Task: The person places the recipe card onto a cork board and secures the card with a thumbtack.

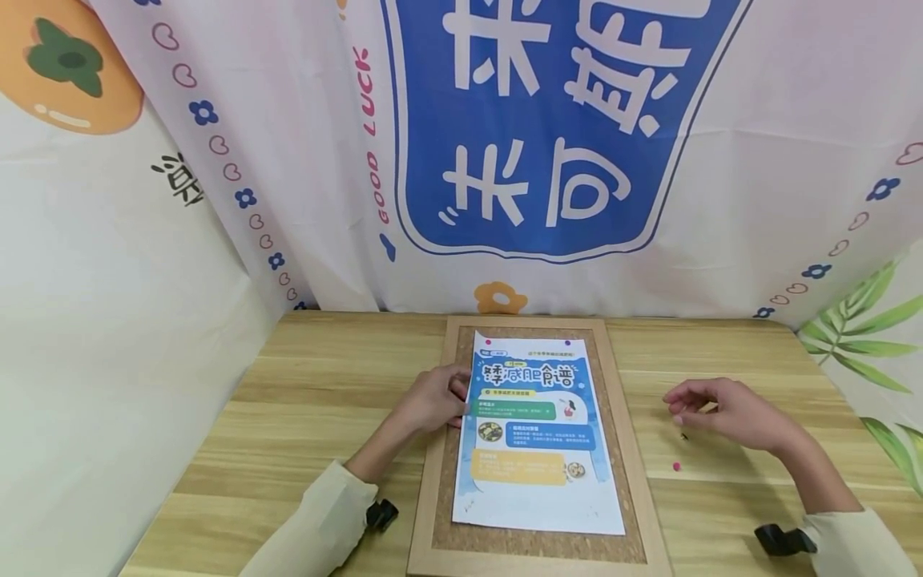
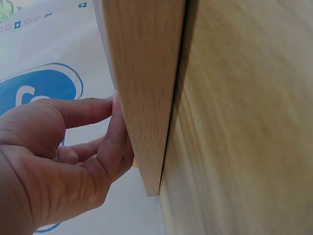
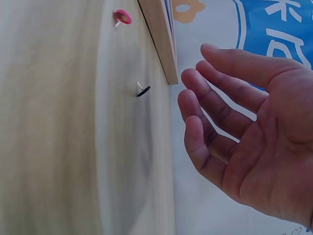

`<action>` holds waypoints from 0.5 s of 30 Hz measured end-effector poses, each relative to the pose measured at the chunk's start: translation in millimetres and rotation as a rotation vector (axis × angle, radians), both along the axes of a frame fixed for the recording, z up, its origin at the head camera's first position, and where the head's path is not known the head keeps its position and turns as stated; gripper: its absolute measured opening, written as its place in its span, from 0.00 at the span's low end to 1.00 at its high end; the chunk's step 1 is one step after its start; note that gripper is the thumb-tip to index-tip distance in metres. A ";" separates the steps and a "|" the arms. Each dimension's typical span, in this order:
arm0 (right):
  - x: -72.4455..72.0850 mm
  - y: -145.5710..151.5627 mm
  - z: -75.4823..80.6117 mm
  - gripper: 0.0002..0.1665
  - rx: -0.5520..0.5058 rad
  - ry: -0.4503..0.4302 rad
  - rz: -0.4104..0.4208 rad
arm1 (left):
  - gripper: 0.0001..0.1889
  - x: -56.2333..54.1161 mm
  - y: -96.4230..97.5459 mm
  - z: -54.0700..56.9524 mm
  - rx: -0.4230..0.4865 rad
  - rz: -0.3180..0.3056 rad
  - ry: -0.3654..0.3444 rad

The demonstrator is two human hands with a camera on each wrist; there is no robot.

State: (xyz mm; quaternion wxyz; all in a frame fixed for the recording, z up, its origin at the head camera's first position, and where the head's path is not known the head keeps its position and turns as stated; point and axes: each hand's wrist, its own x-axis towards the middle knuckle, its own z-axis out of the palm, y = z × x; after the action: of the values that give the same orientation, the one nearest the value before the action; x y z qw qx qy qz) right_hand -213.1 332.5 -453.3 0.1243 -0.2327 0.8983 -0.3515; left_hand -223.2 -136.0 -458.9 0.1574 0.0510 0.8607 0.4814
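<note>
A printed poster sheet (image 1: 534,505) with blue, green and yellow panels lies on a wood-framed cork board (image 1: 436,513). Two pushpins, one pink (image 1: 488,342) and one purple (image 1: 567,343), sit at its top corners. My left hand (image 1: 436,397) is at the sheet's left edge, thumb and finger pinched together there; the frame partly hides the fingertips in the left wrist view. On the table to the board's right lie a pink pushpin (image 3: 122,17) and a black pushpin (image 3: 143,91). Above the black one hovers my right hand (image 1: 735,413), fingers loosely bent and holding nothing.
The wooden table (image 1: 288,481) carries the board near its back edge. Behind it hangs a printed cloth (image 1: 779,176) with a large blue sign. Black straps (image 1: 784,540) are around both wrists.
</note>
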 end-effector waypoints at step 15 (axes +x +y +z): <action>21.9 8.1 -11.8 0.16 -0.032 -0.040 -0.014 | 0.30 0.0 -0.1 0.2 -0.001 0.003 0.003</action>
State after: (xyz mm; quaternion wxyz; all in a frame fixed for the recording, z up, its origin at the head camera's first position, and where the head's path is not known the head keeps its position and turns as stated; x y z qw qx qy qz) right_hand -191.3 340.6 -465.2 0.1362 -0.2213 0.8914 -0.3714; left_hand -223.2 -136.1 -458.7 0.1552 0.0503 0.8613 0.4812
